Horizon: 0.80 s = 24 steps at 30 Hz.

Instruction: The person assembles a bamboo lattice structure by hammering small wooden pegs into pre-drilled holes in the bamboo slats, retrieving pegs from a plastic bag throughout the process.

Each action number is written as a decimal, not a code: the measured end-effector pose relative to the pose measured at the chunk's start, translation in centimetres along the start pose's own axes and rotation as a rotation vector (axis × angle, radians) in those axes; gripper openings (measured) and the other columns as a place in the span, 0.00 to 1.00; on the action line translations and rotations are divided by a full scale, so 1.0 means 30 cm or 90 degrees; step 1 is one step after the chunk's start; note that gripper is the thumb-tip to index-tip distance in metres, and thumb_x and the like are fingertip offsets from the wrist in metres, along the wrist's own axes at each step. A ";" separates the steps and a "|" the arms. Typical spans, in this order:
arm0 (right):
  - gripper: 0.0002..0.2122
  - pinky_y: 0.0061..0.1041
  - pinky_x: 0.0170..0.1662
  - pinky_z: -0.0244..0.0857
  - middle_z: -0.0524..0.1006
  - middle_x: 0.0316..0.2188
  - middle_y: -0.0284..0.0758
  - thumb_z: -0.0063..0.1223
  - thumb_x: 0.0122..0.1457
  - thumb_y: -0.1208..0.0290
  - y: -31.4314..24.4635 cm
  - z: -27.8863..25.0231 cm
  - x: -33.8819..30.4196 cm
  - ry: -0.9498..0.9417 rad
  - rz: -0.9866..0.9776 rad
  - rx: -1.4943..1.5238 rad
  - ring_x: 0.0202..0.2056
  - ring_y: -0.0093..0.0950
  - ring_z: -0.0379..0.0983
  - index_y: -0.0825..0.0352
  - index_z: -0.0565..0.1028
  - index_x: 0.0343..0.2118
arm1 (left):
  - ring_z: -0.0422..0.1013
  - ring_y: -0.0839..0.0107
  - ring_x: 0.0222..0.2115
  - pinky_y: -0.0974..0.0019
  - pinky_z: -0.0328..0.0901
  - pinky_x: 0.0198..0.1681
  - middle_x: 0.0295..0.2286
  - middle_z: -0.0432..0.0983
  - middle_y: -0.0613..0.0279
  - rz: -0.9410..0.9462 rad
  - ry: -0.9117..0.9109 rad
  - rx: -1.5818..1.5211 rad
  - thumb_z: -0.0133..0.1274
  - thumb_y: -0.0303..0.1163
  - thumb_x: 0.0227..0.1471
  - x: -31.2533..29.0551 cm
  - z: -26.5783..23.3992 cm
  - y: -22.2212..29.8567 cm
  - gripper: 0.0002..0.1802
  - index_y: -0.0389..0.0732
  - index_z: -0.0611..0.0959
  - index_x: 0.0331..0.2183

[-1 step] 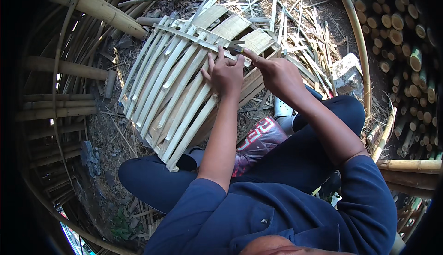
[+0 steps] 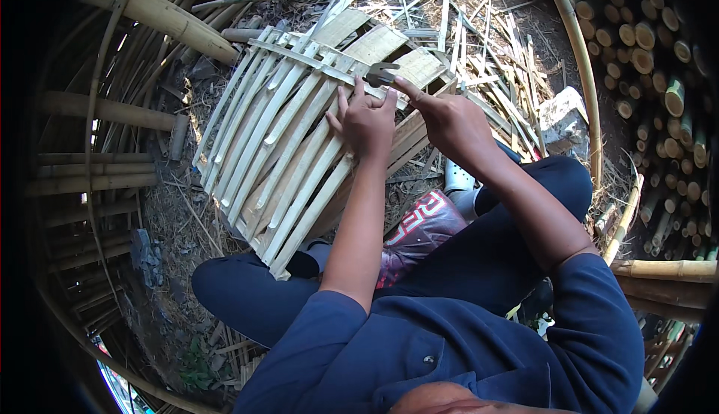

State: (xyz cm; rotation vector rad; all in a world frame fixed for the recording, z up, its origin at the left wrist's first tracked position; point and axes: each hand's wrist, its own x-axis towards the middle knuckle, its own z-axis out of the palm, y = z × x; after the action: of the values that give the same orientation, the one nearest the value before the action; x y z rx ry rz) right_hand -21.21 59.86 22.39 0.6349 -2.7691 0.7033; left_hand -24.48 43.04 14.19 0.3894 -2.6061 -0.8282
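A curved frame of pale bamboo slats [image 2: 288, 122] lies in front of my crossed legs. Across its far part runs a thin bamboo crosspiece [image 2: 303, 58]. My right hand [image 2: 454, 126] grips a hammer [image 2: 382, 74] by its handle, index finger stretched along it. The hammer's dark metal head is just above the crosspiece's right end. Right beside it, my left hand [image 2: 367, 123] rests on the slats, thumb and index finger drawn together at the crosspiece. Whatever they pinch is too small to make out. The other left fingers lie against the slats.
Cut bamboo poles [image 2: 642, 60] are stacked at the right. Split strips [image 2: 490, 69] litter the ground beyond the frame, near a pale stone block [image 2: 563, 118]. A bent pole [image 2: 588, 62] rises at the right. Thick bamboo poles [image 2: 161, 17] form a structure at the left.
The hammer head has tilted up and away slightly from the crosspiece, so its claw shows more clearly. My left hand and the slatted frame have stayed in place.
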 end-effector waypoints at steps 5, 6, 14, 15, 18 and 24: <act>0.32 0.41 0.23 0.68 0.75 0.18 0.42 0.48 0.58 0.77 0.011 0.006 0.007 -0.087 0.029 -0.018 0.19 0.40 0.75 0.42 0.71 0.65 | 0.58 0.56 0.68 0.35 0.38 0.71 0.61 0.72 0.67 0.006 0.007 0.003 0.69 0.49 0.48 0.001 0.009 -0.009 0.20 0.47 0.84 0.16; 0.32 0.41 0.23 0.68 0.75 0.18 0.42 0.48 0.58 0.77 0.001 0.000 0.006 -0.054 0.016 -0.007 0.19 0.40 0.76 0.42 0.70 0.66 | 0.58 0.56 0.68 0.35 0.38 0.71 0.61 0.72 0.67 0.000 0.011 0.005 0.69 0.49 0.47 0.007 0.009 -0.009 0.20 0.47 0.84 0.16; 0.33 0.42 0.24 0.69 0.75 0.19 0.43 0.47 0.59 0.78 0.000 -0.005 -0.002 -0.057 0.022 -0.007 0.20 0.42 0.76 0.40 0.68 0.67 | 0.57 0.56 0.68 0.36 0.37 0.72 0.62 0.72 0.71 -0.021 -0.015 -0.006 0.70 0.49 0.47 -0.005 0.002 -0.003 0.21 0.47 0.83 0.14; 0.33 0.42 0.24 0.69 0.75 0.19 0.44 0.47 0.59 0.78 -0.007 -0.012 -0.004 -0.033 0.011 0.009 0.20 0.42 0.76 0.40 0.68 0.67 | 0.57 0.57 0.68 0.36 0.37 0.72 0.62 0.72 0.71 -0.019 -0.018 0.008 0.69 0.50 0.47 -0.002 0.002 0.000 0.22 0.47 0.83 0.14; 0.33 0.43 0.24 0.69 0.75 0.19 0.43 0.47 0.59 0.78 -0.009 -0.009 0.001 -0.061 0.021 -0.001 0.20 0.42 0.76 0.40 0.67 0.67 | 0.57 0.55 0.68 0.34 0.36 0.71 0.62 0.72 0.71 0.020 0.009 0.001 0.69 0.50 0.47 0.008 0.005 -0.003 0.22 0.47 0.83 0.14; 0.33 0.43 0.24 0.70 0.75 0.19 0.43 0.47 0.59 0.78 -0.020 -0.010 -0.004 -0.042 0.020 -0.005 0.20 0.42 0.76 0.38 0.67 0.67 | 0.57 0.55 0.68 0.34 0.37 0.71 0.62 0.72 0.69 -0.006 -0.013 0.009 0.69 0.50 0.47 -0.003 0.012 -0.012 0.23 0.46 0.82 0.14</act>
State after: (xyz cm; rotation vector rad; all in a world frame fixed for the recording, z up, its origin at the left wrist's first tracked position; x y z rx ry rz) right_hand -20.80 59.60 22.85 0.6252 -2.8470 0.6899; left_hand -24.50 42.97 13.68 0.3990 -2.6316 -0.8208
